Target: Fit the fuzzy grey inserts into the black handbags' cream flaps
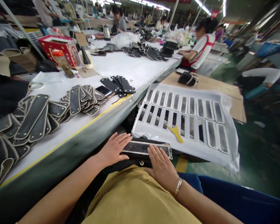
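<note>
Two bare hands meet one dark strip (140,148) with a pale border: the left hand (113,149) at its left end, fingers straight and slightly spread, the right hand (162,166) laid palm-down on its right part, fingers extended and clamped on nothing. Just beyond lies one white sheet (151,130) carrying about ten bordered strips in its far row, two more at near right, and one yellow tool (176,133). On the table (116,67) are two heaps of straps (32,119), one phone (105,91), one jar (64,65) holding something brownish, one white bottle (88,62), one red box (71,53), contents unclear, and, farther, one kettle (106,32).
</note>
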`<state>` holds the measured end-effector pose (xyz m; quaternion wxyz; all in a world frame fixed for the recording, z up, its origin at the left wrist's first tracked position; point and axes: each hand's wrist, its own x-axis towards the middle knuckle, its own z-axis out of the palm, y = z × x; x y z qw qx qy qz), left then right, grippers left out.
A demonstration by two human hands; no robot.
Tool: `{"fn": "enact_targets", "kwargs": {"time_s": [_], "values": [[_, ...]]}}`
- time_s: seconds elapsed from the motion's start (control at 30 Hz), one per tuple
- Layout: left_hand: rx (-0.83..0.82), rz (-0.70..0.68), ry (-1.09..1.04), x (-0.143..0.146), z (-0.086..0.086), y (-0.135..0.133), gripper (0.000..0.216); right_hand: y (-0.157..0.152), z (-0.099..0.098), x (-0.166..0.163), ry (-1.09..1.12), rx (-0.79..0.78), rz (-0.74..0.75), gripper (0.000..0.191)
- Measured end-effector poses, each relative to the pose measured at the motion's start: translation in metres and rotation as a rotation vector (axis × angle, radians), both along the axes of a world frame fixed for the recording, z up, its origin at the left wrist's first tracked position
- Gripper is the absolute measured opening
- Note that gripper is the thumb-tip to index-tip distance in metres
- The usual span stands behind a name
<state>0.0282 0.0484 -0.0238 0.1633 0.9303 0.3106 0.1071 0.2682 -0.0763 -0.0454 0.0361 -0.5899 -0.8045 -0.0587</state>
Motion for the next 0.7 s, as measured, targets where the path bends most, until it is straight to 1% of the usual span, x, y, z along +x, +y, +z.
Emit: {"fn": "enact_targets", "kwargs": {"time_s": [0.1, 0.23, 0.33, 0.4, 0.5, 0.57, 0.63, 0.7], "values": [[-0.016, -0.128, 0.154, 0.028, 0.004, 0.009, 0.077, 0.015, 0.016, 0.017, -0.001, -0.051, 0.016, 0.080], [-0.038, -0.176, 0.246, 0.054, 0.007, 0.015, 0.083, 0.041, 0.030, 0.036, 0.025, -0.197, 0.042, 0.087], [-0.001, -0.170, 0.261, 0.064, 0.006, 0.013, 0.080, 0.060, 0.035, 0.028, 0.031, -0.278, 0.067, 0.089], [0.047, -0.159, 0.261, 0.070, 0.003, 0.011, 0.076, 0.073, 0.036, 0.014, 0.022, -0.306, 0.088, 0.084], [0.087, -0.126, 0.261, 0.076, -0.003, 0.008, 0.070, 0.086, 0.034, -0.006, 0.017, -0.328, 0.100, 0.070], [0.086, -0.112, 0.237, 0.075, -0.006, 0.007, 0.070, 0.088, 0.031, -0.010, 0.029, -0.325, 0.104, 0.066], [0.081, -0.114, 0.201, 0.068, -0.009, 0.007, 0.072, 0.083, 0.029, -0.003, 0.045, -0.310, 0.117, 0.069], [0.076, -0.114, 0.195, 0.057, -0.009, 0.008, 0.075, 0.074, 0.028, 0.012, 0.045, -0.306, 0.109, 0.075]]}}
